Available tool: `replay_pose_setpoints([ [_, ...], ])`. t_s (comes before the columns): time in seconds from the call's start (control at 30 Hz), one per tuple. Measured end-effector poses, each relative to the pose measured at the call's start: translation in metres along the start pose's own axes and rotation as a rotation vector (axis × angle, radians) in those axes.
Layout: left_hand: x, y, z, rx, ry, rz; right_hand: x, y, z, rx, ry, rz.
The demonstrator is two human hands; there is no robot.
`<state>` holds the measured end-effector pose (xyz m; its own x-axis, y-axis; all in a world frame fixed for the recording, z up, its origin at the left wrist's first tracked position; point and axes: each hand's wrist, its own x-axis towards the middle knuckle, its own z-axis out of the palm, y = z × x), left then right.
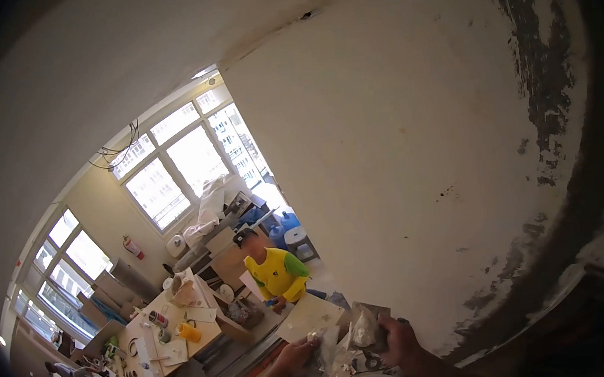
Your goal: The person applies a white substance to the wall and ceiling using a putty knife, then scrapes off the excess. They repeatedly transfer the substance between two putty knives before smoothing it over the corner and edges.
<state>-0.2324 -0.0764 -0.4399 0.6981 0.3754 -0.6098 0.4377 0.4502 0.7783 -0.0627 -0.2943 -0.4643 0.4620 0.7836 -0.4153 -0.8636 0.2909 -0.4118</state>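
Note:
My two hands are low in the view, close together. My left hand (297,352) pinches one edge of a crumpled clear plastic bag (357,330). My right hand (398,336) closes around the bag's other side. The bag holds small pale and dark items that I cannot make out. Both forearms come up from the bottom edge. A flat white board (308,316) lies just beyond my hands.
A person in a yellow and green shirt (275,272) bends over near the board. To the left, a wooden worktable (138,367) carries tape rolls and tools. Blue water jugs (285,223) stand by the windows. A stained white wall (422,139) fills the right.

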Motion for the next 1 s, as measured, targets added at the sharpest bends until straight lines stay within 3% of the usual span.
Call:
replay_pose_setpoints([
  [0.1, 0.003, -0.015, -0.005, -0.211, 0.005, -0.040, 0.000, 0.000, -0.005, 0.034, 0.111, 0.021],
  [0.2, -0.005, -0.014, 0.004, -0.148, 0.004, -0.052, 0.004, 0.006, -0.020, -0.027, 0.107, 0.027],
  [0.37, 0.019, -0.030, -0.005, -0.209, -0.192, -0.004, -0.023, -0.009, -0.004, 0.043, 0.064, 0.052],
  [0.57, 0.028, -0.023, -0.001, -0.081, -0.193, 0.037, -0.048, -0.029, 0.015, -0.006, 0.214, 0.089],
  [0.63, 0.033, -0.022, -0.001, -0.062, -0.190, 0.044, -0.059, -0.026, 0.014, -0.320, 0.176, -0.084],
  [0.67, 0.041, -0.026, -0.004, -0.063, -0.213, 0.041, -0.059, -0.027, 0.012, -0.328, 0.178, -0.094],
  [0.7, 0.040, -0.023, 0.000, -0.064, -0.234, 0.036, -0.060, -0.029, 0.010, -0.335, 0.180, -0.104],
  [0.77, 0.033, -0.015, 0.007, -0.071, -0.242, 0.078, -0.056, -0.038, 0.007, -0.048, 0.222, 0.029],
  [0.9, -0.007, 0.022, 0.036, -0.207, -0.237, 0.119, -0.065, -0.049, 0.019, -0.049, 0.182, -0.051],
  [1.0, -0.023, 0.051, 0.053, -0.104, -0.169, 0.137, -0.070, -0.056, 0.031, -0.190, 0.195, -0.121],
])
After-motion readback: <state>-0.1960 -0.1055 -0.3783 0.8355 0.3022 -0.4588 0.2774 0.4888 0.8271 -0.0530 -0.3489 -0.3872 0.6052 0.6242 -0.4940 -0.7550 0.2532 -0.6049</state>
